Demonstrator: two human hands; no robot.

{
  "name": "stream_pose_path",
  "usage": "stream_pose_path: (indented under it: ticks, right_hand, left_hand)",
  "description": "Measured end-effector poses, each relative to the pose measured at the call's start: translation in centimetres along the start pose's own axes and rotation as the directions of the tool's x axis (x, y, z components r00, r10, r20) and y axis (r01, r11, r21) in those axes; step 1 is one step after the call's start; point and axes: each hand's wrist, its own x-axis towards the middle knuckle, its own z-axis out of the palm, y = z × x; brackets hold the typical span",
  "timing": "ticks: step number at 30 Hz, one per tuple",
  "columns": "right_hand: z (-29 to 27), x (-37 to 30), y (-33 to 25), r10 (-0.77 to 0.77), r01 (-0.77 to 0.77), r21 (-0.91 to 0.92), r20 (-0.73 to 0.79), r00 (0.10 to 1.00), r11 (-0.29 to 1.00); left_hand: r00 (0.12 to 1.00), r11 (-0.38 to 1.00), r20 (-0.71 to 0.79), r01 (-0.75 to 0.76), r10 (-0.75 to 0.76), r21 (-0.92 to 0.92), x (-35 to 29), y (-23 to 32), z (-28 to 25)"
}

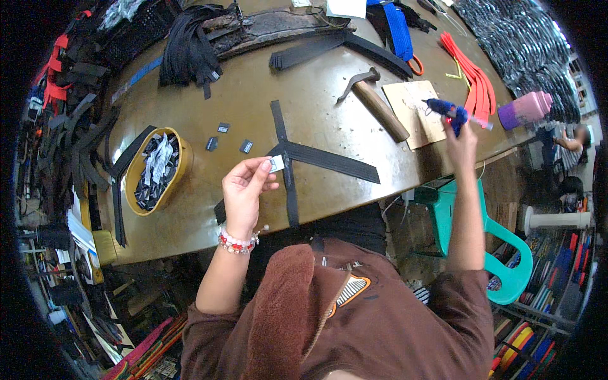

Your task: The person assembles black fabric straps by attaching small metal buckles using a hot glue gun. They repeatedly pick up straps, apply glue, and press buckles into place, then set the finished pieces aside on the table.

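Note:
Between thumb and fingers, my left hand (pixel 244 185) pinches a small label (pixel 277 163), pale on the side that shows. Right beside it, black webbing straps (pixel 329 163) lie crossed on the table near its front edge. Three small dark labels (pixel 223 127) rest loose just beyond that hand. My right hand (pixel 461 140) grips a blue glue gun (pixel 455 114) by its handle, above a tan board (pixel 408 107) at the right; a red light glows on the gun. To the left stands a yellow oval tub (pixel 183 158) filled with more dark labels.
A hammer (pixel 380 107) lies by the board. Red straps (pixel 478 82) and a pink-purple bottle (pixel 525 111) are at the right, with bundled black straps (pixel 190 47) at the back. A green plastic stool (pixel 506 247) stands beside the table. Another person (pixel 573 142) is far right.

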Motion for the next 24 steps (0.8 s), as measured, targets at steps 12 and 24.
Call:
stream_pose_path:
  ticks: [12, 24]
  right_hand:
    - [3.4, -5.0, -18.2, -0.556, 0.566, 0.135, 0.467, 0.688, 0.814]
    - [6.0, -4.9, -21.0, -0.526, 0.543, 0.09, 0.421, 0.739, 0.835]
  left_hand:
    - [0.989, 0.923, -0.076, 0.087, -0.125, -0.374, 1.5, -1.9, -2.1]
    - [0.993, 0.926, -0.022, 0.099, -0.115, -0.364, 1.4, -2.4, -2.4]
